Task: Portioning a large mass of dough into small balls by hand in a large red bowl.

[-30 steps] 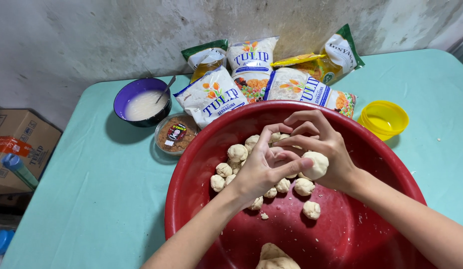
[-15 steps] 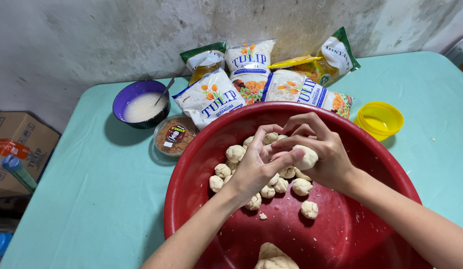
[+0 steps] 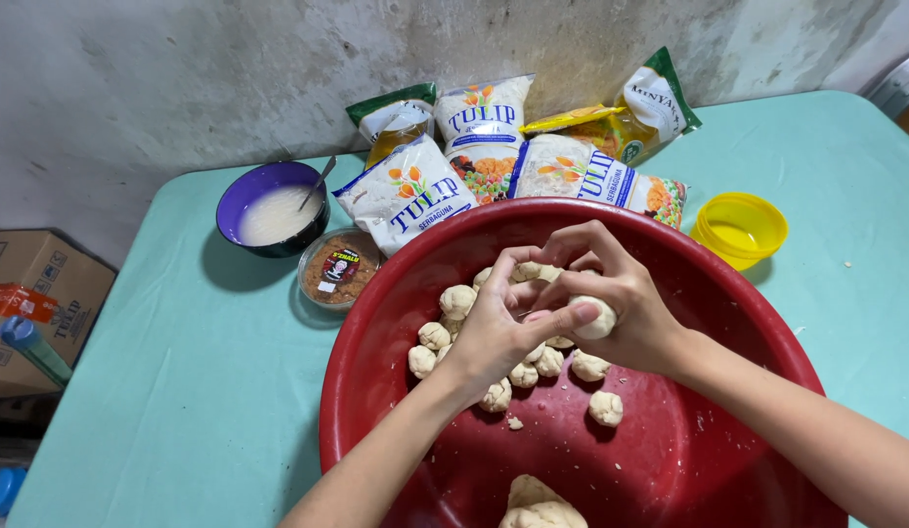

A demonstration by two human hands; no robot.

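Observation:
A big red basin [image 3: 396,323] stands on a light green table [image 3: 181,391]. Inside it lie several small pale dough balls [image 3: 457,299] and a larger dough lump [image 3: 538,504] at the near edge. My right hand [image 3: 626,293] cups one dough ball [image 3: 599,319] over the basin. My left hand [image 3: 498,328] presses against that same ball, thumb lying across it. Both hands hover just above the pile of balls.
Behind the basin lean several flour bags [image 3: 406,196] and oil pouches [image 3: 640,112] against the wall. A purple bowl of white liquid with a spoon [image 3: 272,207], a small round tub [image 3: 339,266] and a yellow cup [image 3: 739,228] stand nearby. A cardboard box [image 3: 34,303] sits left of the table.
Both hands stayed together over the basin and turned the dough ball between them. The view shifted slightly.

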